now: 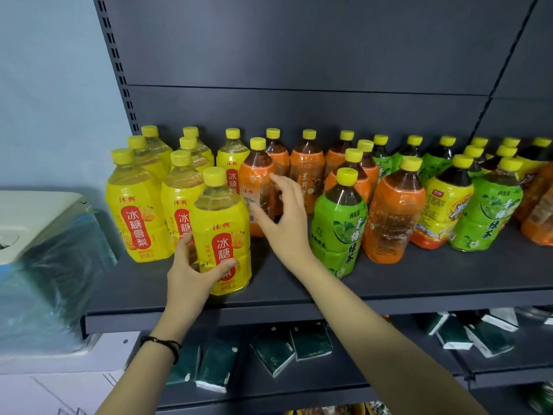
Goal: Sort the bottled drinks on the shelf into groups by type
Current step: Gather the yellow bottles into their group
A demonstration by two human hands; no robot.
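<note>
Yellow bottle (220, 232) "冰糖雪梨" | L hand (191, 277) grips | R hand (284, 217) spread nr orange bottle (258, 187)

I am standing in a shop, at a retail display rack. The dark grey metal shelf (419, 283) in front of me hangs from a slotted upright (115, 55) with a plain back panel (299, 40), the kind of gondola shelving shops use. It carries many of the same bottled drinks, all yellow-capped: yellow-labelled pear drink bottles (140, 205), orange-labelled tea bottles (392, 211) and green tea bottles (338, 229). The shelf below holds rows of identical dark green packets (311, 342).
</note>
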